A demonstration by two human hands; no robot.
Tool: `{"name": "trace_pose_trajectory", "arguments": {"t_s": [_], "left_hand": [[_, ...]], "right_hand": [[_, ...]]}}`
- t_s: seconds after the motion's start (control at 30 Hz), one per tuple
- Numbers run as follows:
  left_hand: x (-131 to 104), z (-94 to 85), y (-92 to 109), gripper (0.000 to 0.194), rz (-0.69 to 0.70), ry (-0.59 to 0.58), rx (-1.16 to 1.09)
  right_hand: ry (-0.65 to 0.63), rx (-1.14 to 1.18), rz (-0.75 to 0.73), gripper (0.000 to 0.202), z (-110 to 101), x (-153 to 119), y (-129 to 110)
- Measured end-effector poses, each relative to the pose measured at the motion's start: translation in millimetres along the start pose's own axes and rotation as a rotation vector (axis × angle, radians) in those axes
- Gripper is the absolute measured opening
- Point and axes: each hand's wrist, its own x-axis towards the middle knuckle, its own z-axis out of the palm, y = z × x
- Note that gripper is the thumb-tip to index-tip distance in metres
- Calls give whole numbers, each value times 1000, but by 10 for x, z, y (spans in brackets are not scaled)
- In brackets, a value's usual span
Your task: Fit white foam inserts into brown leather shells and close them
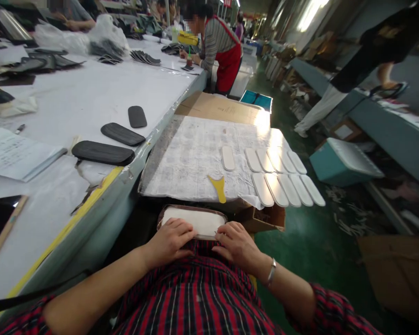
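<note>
In my lap, against the checked clothing, lies a rounded oblong panel, white on top with a brown rim folded around its edge. My left hand grips its near left side, fingers curled over the white face. At the near right corner, my right hand pinches the rim with bent fingers. The thumbs and the panel's underside are partly hidden. Just beyond is a yellow forked flat tool on a white cloth. One white oblong piece lies farther back on it.
Two rows of white oblong pieces line the cloth's right side. To the left, a long table bears black oblong pads, papers and a phone. A cardboard box stands below the cloth. A co-worker leans over the table.
</note>
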Motion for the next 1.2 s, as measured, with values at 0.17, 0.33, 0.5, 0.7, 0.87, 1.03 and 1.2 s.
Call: {"name": "trace_pose_trajectory", "arguments": {"t_s": [0.17,0.33,0.5,0.7,0.87,1.03,1.2], "left_hand": [[38,63,80,32,-32,26,54],[57,85,142,23,-175,90,-9],[226,59,235,13,-361,69,-86],[205,27,248,19,-409,113,-134],[-297,-31,-101,61,-594,574,-421],[-535,107,-350,91,-753,318,-749],[-466,227,-326,80,-753,319,-923]], "right_hand": [[106,-70,-7,15,196,-2,-88],[103,-2,227,13,156,91,-128],[98,-59,429,14,110,168,-196],[-21,-3,424,84,77,254,25],[-222,50,361,102,86,528,213],[-301,65,160,108,199,921,86],[-303,95,93,104,326,1139,-55]]}}
